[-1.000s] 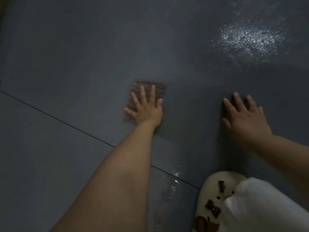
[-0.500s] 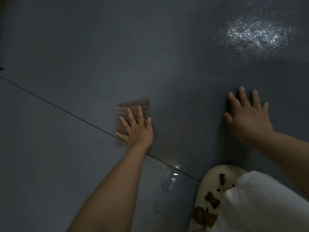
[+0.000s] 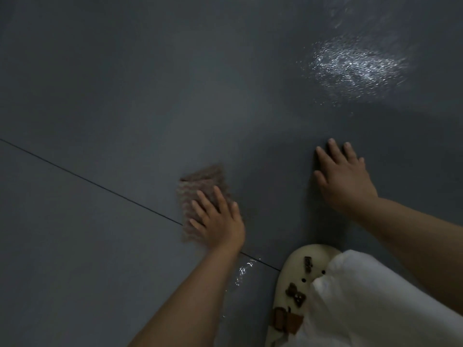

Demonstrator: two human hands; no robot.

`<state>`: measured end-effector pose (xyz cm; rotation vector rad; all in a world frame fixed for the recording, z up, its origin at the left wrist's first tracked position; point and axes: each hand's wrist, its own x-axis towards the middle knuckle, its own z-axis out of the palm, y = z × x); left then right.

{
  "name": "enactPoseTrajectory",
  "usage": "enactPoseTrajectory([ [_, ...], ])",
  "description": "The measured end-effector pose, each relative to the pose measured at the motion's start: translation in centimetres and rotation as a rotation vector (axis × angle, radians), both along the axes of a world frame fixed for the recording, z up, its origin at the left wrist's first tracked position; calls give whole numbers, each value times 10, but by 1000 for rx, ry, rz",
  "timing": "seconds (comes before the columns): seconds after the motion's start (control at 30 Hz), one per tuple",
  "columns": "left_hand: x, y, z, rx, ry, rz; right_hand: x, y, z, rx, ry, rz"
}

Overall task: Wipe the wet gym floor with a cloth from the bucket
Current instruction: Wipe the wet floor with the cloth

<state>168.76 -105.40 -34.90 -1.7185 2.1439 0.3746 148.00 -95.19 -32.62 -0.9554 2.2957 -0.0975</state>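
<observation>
Dark grey gym floor (image 3: 125, 96): left hand (image 3: 220, 226) presses flat-fingered on brown ribbed cloth (image 3: 200, 189); right hand (image 3: 345, 181) spread flat, holding nothing

Cloth (image 3: 200, 189) motion-blurred, partly under hand.

The floor (image 3: 125, 83) is a flat dark grey, crossed by one thin black seam line (image 3: 87, 180). On that line lies a brown cloth (image 3: 200, 186) with a ribbed, wavy weave. Below the line's right end, a cream shoe (image 3: 295, 271) carries brown charms (image 3: 297, 295), beside white trousers (image 3: 375, 309).
</observation>
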Motion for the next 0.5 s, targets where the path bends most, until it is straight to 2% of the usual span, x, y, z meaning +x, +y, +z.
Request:
enactPoseTrajectory([
  [0.13, -48, 75, 7, 214, 97, -394, 0, 25, 3, -140, -36, -165],
  [0.23, -75, 85, 13, 409, 73, -630, -1, 55, 5, -154, 3, -341],
  [0.33, -82, 76, 25, 487, 28, -667, 0, 80, 3, -166, 45, -435],
  [0.4, -81, 71, 33, 420, 64, -652, 1, 88, 1, -197, 87, -472],
  [0.5, -81, 67, 39, 207, 252, -568, -1, 80, 3, -164, 34, -440],
])
